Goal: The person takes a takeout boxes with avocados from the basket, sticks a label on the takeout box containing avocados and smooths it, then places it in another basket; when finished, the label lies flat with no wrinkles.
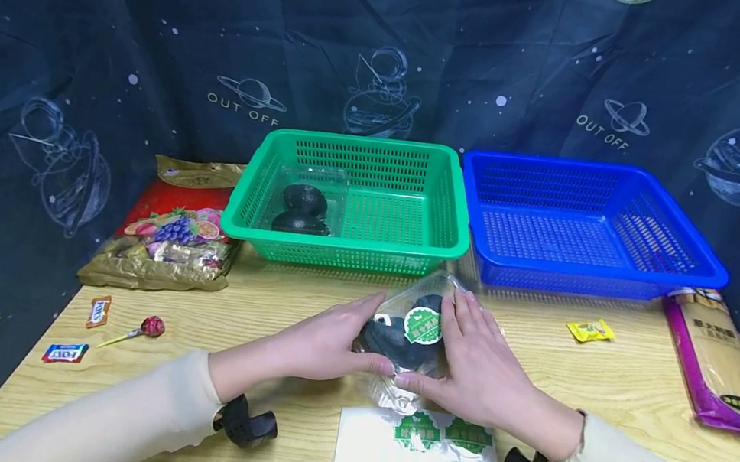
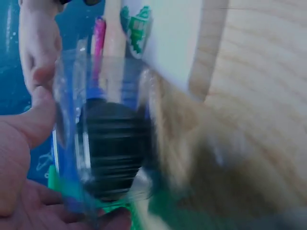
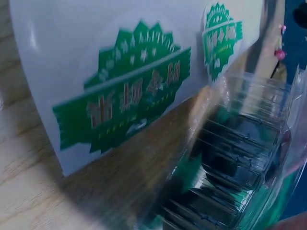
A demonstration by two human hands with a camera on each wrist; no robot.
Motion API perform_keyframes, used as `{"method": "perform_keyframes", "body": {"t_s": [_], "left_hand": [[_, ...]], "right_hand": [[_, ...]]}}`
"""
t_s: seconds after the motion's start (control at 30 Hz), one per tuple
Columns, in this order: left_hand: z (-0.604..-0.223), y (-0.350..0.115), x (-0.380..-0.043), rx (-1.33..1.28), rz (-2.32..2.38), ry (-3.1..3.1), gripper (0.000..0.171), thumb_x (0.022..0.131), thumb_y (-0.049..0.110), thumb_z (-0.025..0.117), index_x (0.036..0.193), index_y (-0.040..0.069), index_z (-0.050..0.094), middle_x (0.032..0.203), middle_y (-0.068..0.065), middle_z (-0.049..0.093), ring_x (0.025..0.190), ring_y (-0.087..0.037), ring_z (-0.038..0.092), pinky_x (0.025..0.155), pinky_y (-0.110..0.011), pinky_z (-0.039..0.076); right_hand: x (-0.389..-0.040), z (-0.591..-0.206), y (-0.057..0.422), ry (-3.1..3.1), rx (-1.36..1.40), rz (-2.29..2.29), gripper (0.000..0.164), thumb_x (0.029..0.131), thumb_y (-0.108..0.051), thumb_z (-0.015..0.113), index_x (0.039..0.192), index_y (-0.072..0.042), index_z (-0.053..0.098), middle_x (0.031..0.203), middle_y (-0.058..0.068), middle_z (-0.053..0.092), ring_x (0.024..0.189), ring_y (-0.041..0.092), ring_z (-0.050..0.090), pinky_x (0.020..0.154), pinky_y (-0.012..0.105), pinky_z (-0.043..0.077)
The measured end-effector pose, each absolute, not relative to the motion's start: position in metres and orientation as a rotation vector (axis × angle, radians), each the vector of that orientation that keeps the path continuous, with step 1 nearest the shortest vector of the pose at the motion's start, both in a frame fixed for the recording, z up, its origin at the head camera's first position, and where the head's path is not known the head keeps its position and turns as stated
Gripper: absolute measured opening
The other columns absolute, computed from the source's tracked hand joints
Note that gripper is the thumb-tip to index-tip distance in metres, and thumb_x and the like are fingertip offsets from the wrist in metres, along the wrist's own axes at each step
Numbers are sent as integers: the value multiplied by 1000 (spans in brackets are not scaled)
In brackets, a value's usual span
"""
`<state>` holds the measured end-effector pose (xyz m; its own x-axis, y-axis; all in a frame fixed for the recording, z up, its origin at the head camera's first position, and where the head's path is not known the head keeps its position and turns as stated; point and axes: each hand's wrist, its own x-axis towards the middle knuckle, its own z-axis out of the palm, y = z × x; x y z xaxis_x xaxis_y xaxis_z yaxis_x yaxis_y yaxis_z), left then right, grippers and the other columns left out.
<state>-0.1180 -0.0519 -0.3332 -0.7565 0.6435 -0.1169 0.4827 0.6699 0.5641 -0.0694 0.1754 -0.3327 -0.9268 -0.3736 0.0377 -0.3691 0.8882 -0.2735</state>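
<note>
My left hand (image 1: 332, 342) and right hand (image 1: 481, 364) grip a clear plastic clamshell box (image 1: 405, 306) from its two sides, thumbs close together at the near edge. Dark rounded items (image 1: 397, 346) lie inside the box. On its lid is a round green-and-white sticker (image 1: 424, 325). The left wrist view is blurred, with the left hand (image 2: 29, 167) curled at the side of the box (image 2: 115, 148). Ribbed plastic walls of the box (image 3: 230, 158) show in the right wrist view, tilted over the table. Right below the box lies a sheet of green stickers (image 1: 360, 453).
Behind stand a green basket (image 1: 340, 245), with another clear box of dark items (image 1: 304, 200) in it, and a blue basket (image 1: 587, 270). At left are a candy bag (image 1: 169, 229), a lollipop (image 1: 153, 326) and small wrapped candies (image 1: 65, 353). A yellow candy (image 1: 591, 331) and a noodle pack (image 1: 722, 359) lie right.
</note>
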Motion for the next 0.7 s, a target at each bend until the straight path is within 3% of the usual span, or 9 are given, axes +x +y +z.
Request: {"method": "perform_keyframes", "body": {"t_s": [0.13,0.3,0.47,0.7], "left_hand": [[-332,-48,-126,1010,696,2537,113,76,57,72,153,4,9,158,-13,11,142,-27,21,112,-41,25],[-335,-44,-137,1262,620,2487,125,70,61,75,153,6,0,160,-8,-11,145,-24,4,114,-40,20],[-341,-39,-132,1382,440,2547,122,75,70,63,152,-1,0,159,-15,-9,145,-24,-2,115,-40,16],[-338,-26,-110,1223,327,2695,118,78,72,56,150,-6,4,157,-23,-4,145,-32,1,114,-42,18]], "right_hand": [[-76,-334,181,3016,-679,-421,118,75,-80,50,144,13,26,150,31,21,141,43,16,110,56,21],[-89,-331,194,2881,-865,-445,116,76,-75,56,146,11,23,153,28,16,143,40,10,112,55,17],[-97,-327,205,2788,-987,-483,116,74,-71,62,148,7,19,156,24,10,144,37,5,113,53,14],[-87,-325,211,2871,-963,-387,122,72,-79,54,147,10,17,154,28,13,143,41,9,113,52,17]]}}
